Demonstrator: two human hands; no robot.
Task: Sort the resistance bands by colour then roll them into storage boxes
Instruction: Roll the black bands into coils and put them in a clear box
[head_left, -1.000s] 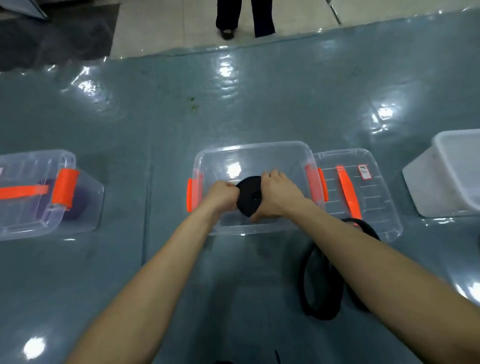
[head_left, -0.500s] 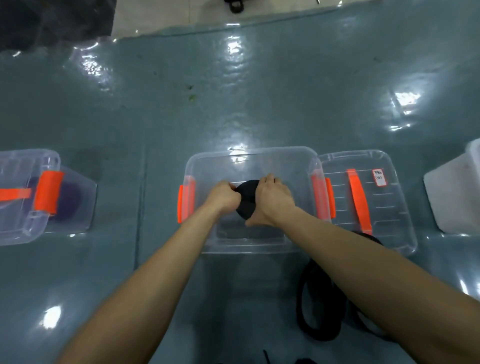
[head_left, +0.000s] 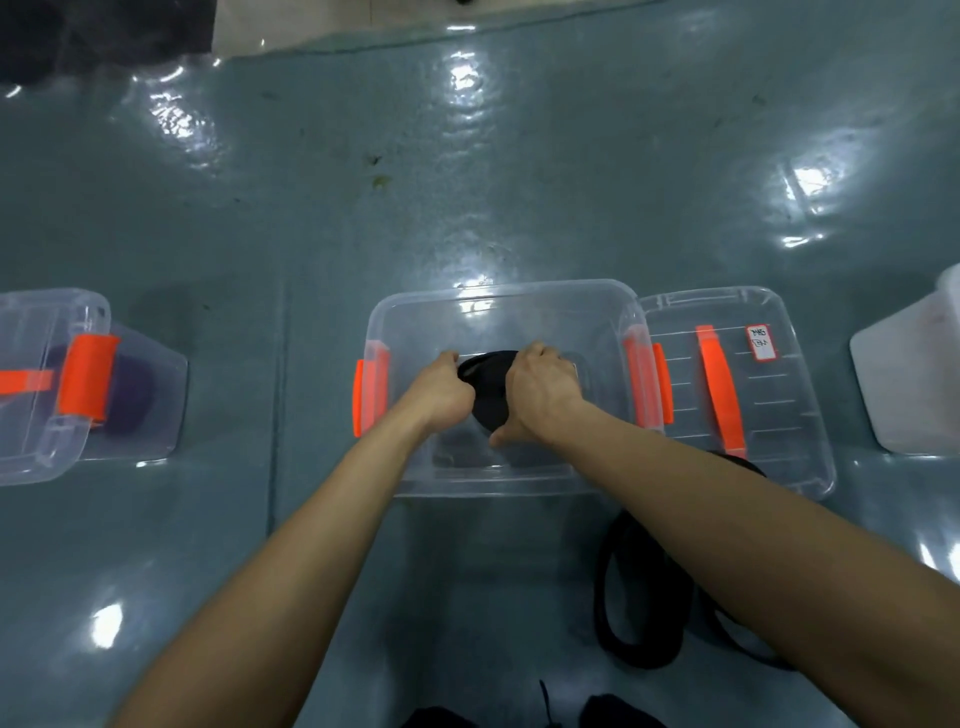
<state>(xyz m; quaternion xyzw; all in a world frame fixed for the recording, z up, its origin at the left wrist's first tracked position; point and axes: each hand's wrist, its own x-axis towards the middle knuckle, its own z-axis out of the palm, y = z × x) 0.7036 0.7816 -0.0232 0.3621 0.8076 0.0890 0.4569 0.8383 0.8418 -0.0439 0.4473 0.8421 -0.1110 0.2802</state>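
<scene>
This looked like an indoor exercise or activity room with the work done down on the floor, though its exact kind could not be told. A glossy teal mat (head_left: 571, 171) covered the ground and mirrored overhead lights, with a strip of pale tiled floor (head_left: 363, 21) beyond its far edge. Clear storage boxes (head_left: 519, 317) with orange latches, a white bin (head_left: 904, 395) and loose black resistance bands (head_left: 610, 597) lay straight on the mat
</scene>
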